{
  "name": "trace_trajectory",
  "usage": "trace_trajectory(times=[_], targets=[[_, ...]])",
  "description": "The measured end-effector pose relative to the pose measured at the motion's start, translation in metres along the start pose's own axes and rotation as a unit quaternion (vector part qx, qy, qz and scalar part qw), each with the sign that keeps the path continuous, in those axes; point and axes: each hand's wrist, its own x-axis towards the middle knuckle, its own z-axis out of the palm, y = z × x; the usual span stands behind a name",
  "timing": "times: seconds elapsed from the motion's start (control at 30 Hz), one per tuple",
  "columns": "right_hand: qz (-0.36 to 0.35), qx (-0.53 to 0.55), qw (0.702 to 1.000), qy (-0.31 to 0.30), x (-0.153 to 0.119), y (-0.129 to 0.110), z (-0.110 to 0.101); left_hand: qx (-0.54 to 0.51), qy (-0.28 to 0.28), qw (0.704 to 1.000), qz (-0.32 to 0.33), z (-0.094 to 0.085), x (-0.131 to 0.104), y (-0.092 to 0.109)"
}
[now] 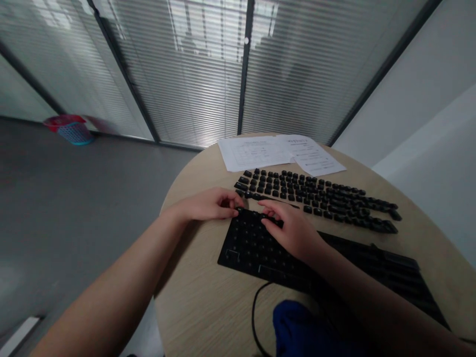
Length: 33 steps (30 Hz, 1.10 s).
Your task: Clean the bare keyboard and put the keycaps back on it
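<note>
A black keyboard base (241, 240) lies on the table, its key sockets bare over most of the left part and a few black keycaps seated along its far row. My left hand (217, 204) is at the base's far left corner, fingers curled in, thumb and fingertips close together at the edge. Over the far row, my right hand (292, 228) has thumb and fingers bent in a pinch around a small dark keycap, partly hidden by the fingers. Just beyond both hands, loose black keycaps (290, 189) lie sorted in rows, with a long spacebar among them.
Printed paper sheets (256, 151) lie at the far edge of the round wooden table (193, 302). A black cable (254, 310) curves near a blue cloth item (297, 329) in front. On the floor at left stands a red and blue basket (76, 131). Blinds-covered glass panels (197, 74) rise behind.
</note>
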Motion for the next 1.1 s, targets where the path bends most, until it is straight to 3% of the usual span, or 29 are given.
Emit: trace_trajectory(times=[0.5,0.73,1.1], targets=[[0.0,-0.021,1.0,-0.001,-0.0011,-0.0024,0.0051,-0.008,-0.012,1.0,0.008,-0.0018,0.0001,-0.0026],[0.047,0.001,0.999,0.014,0.0004,-0.0021,0.008,-0.013,-0.009,1.0,0.01,-0.0007,0.0009,-0.0051],[0.051,0.005,0.999,0.013,0.001,-0.0015,0.0073,-0.01,-0.01,1.0,-0.013,-0.0003,0.0004,-0.0003]])
